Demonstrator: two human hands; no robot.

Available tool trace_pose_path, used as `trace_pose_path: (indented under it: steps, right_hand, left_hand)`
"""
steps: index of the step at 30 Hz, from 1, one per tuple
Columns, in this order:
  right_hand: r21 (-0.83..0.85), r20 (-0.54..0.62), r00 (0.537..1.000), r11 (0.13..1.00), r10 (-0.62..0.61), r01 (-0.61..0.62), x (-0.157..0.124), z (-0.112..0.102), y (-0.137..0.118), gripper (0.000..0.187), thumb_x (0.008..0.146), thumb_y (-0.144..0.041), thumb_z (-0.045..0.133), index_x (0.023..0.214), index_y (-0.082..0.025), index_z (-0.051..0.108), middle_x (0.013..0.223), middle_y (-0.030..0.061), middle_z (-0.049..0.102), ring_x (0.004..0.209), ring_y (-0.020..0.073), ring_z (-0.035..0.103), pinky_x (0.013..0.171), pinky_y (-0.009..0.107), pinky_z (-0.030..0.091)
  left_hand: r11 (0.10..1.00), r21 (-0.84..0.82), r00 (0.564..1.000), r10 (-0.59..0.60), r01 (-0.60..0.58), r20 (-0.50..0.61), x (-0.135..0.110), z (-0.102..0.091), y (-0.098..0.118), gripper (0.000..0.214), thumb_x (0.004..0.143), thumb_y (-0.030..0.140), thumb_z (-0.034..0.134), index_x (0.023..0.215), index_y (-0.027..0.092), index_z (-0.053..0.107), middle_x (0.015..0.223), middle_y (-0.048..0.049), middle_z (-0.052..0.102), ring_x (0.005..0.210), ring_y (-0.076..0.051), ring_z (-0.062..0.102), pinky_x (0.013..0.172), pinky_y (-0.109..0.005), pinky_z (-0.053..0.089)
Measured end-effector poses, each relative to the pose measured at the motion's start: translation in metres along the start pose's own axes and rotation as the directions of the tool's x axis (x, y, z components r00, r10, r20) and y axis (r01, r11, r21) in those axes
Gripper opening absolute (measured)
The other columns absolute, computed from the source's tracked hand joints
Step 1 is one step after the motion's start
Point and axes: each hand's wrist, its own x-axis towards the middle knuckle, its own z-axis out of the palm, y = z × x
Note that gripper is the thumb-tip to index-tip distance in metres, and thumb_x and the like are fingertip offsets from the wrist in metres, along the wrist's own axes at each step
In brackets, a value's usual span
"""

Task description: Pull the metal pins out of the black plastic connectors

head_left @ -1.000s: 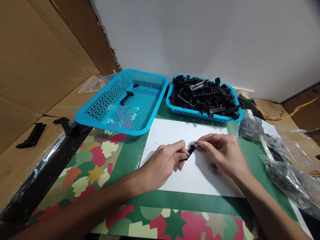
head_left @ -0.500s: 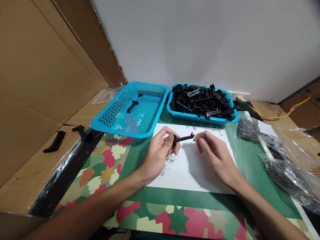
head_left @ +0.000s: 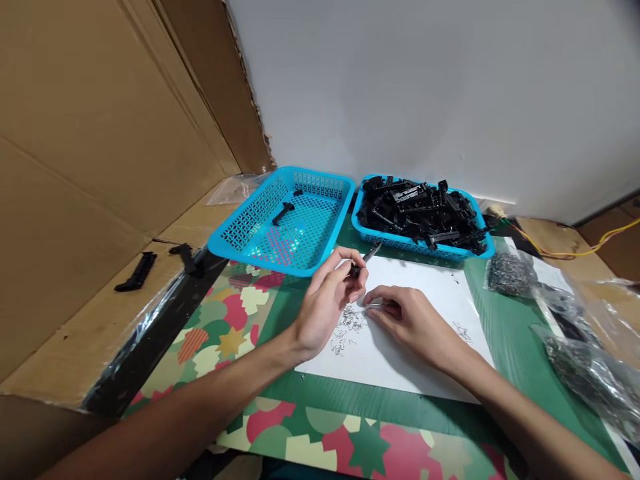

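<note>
My left hand point(head_left: 330, 293) is closed around a slim black plastic part point(head_left: 373, 251), whose narrow end points up and to the right. Low over the white sheet point(head_left: 425, 373), my right hand point(head_left: 410, 320) pinches a thin silvery metal piece point(head_left: 374, 305); its exact kind is too small to make out. Just left of those fingertips lies a loose pile of small bent metal wires point(head_left: 350, 320) on the sheet. A smaller cluster of wires point(head_left: 463, 332) sits to the right of my right hand.
A blue basket point(head_left: 320, 263) at the back left holds a few black parts. Beside it, another blue basket point(head_left: 425, 250) is heaped with black plastic parts. Clear bags of small metal pieces point(head_left: 510, 275) lie at the right. Black pieces point(head_left: 137, 271) rest on cardboard at the left.
My right hand has moved down and left, from the black part's tip to beside the wire pile. The left hand has tilted the part's free end upward. The view has shifted slightly.
</note>
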Motion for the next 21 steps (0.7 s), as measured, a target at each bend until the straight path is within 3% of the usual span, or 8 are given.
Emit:
trace_pose_path:
  steps: [7,13,17,21]
  right_hand:
    - [-0.039,0.035,0.998,0.998,0.044,-0.043,0.004,0.0,-0.003,0.013,0.096,-0.013,0.064,0.092,-0.02,0.075,0.073,-0.0009,0.069,0.064,0.016,0.056,0.066,0.028,0.037]
    - [-0.039,0.045,0.998,0.998,0.05,-0.048,0.001,-0.003,-0.002,0.013,0.099,-0.014,0.059,0.091,-0.019,0.068,0.09,0.0052,0.074,0.08,0.0206,0.063,0.073,0.03,0.04]
    - [0.091,0.005,1.0,0.996,0.026,-0.026,-0.003,-0.002,0.004,0.013,0.102,-0.018,0.055,0.091,-0.02,0.062,0.084,0.002,0.069,0.075,0.0184,0.059,0.069,0.029,0.038]
    - [0.283,-0.088,0.996,0.959,0.029,-0.002,-0.008,-0.002,0.004,0.014,0.105,-0.029,0.054,0.097,-0.021,0.061,0.083,-0.0001,0.062,0.073,0.0166,0.054,0.066,0.028,0.037]
  left_hand:
    - [0.998,0.043,0.999,0.05,-0.05,0.0,0.0,-0.002,0.004,0.021,0.101,0.021,0.044,0.085,0.017,0.057,0.083,0.0003,0.046,0.067,-0.013,0.041,0.068,-0.027,0.034]
    - [0.974,0.196,0.993,0.099,-0.111,0.07,0.0,-0.007,0.002,0.016,0.1,0.029,0.056,0.088,0.018,0.058,0.082,0.0013,0.045,0.069,-0.013,0.038,0.066,-0.029,0.03]
    - [0.929,0.342,0.989,0.117,-0.141,0.091,0.001,-0.009,0.002,0.012,0.097,0.027,0.063,0.089,0.019,0.059,0.079,0.0024,0.045,0.073,-0.014,0.039,0.069,-0.029,0.032]
    - [0.792,0.579,0.981,0.146,-0.194,0.128,-0.001,-0.008,0.002,0.013,0.101,0.028,0.061,0.092,0.018,0.063,0.087,0.0005,0.054,0.081,-0.016,0.048,0.075,-0.029,0.038]
